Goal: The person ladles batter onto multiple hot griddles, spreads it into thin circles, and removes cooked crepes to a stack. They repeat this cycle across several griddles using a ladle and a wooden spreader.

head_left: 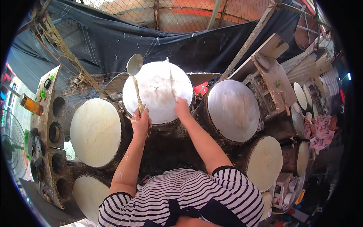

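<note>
Noting work partway along, by judgement: on the central round pan [162, 92] the white surface is streaked and looks wet, so it is taken as unfinished. The ladle [137, 92] is held bowl-up in the left hand [140, 123], fingers wrapped round its handle, bowl by the pan's far-left edge. The right hand [183, 108] is held at the pan's near right part, fingers curled; whether anything is pinched cannot be told. Pale, even coats are seen on the left disc [95, 132] and lower-right disc [265, 163], judged further along. The right disc [233, 109] looks greyish; stage unclear.
</note>
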The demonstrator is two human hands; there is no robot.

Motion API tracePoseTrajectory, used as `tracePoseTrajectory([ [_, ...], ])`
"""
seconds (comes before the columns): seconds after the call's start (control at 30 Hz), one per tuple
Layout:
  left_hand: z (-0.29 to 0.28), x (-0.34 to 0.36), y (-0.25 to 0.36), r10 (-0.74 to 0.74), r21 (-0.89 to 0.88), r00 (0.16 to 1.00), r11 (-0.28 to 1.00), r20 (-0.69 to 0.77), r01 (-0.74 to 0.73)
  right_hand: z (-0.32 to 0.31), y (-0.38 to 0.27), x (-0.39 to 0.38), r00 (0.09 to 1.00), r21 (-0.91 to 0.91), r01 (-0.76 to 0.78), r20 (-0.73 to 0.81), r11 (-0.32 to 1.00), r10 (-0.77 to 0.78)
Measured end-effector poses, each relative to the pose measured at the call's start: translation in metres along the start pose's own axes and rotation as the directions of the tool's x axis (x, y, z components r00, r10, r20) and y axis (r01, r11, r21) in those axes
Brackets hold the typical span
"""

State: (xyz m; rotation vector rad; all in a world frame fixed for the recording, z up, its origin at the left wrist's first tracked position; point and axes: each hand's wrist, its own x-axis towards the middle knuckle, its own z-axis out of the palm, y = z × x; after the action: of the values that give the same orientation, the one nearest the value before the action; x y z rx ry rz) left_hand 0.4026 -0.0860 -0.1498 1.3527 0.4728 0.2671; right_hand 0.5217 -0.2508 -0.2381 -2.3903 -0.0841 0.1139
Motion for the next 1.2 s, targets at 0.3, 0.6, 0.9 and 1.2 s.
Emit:
tracePoseTrajectory([
  [0.3, -0.019, -0.010, 0.001, -0.028, 0.001, 1.000, 1.000, 0.011, 0.028, 0.004, -0.014, -0.017, 1.000, -0.025, -0.030, 0.000, 0.999, 0.030],
  [0.6, -0.028, -0.016, 0.000, -0.023, -0.043, 1.000, 0.999, -0.017, 0.022, -0.001, -0.022, 0.008, 1.000, -0.056, 0.017, -0.006, 0.998, -0.017],
  [0.9, -0.027, -0.030, 0.002, -0.065, -0.058, 0.997, 0.996, -0.039, 0.063, 0.002, -0.047, 0.011, 0.986, -0.110, 0.064, 0.158, 0.992, -0.046],
  [1.2, -0.033, -0.041, 0.001, -0.025, -0.075, 0.998, 0.997, -0.063, 0.021, -0.025, -0.029, 0.039, 0.997, -0.081, 0.063, 0.047, 0.995, -0.059],
])
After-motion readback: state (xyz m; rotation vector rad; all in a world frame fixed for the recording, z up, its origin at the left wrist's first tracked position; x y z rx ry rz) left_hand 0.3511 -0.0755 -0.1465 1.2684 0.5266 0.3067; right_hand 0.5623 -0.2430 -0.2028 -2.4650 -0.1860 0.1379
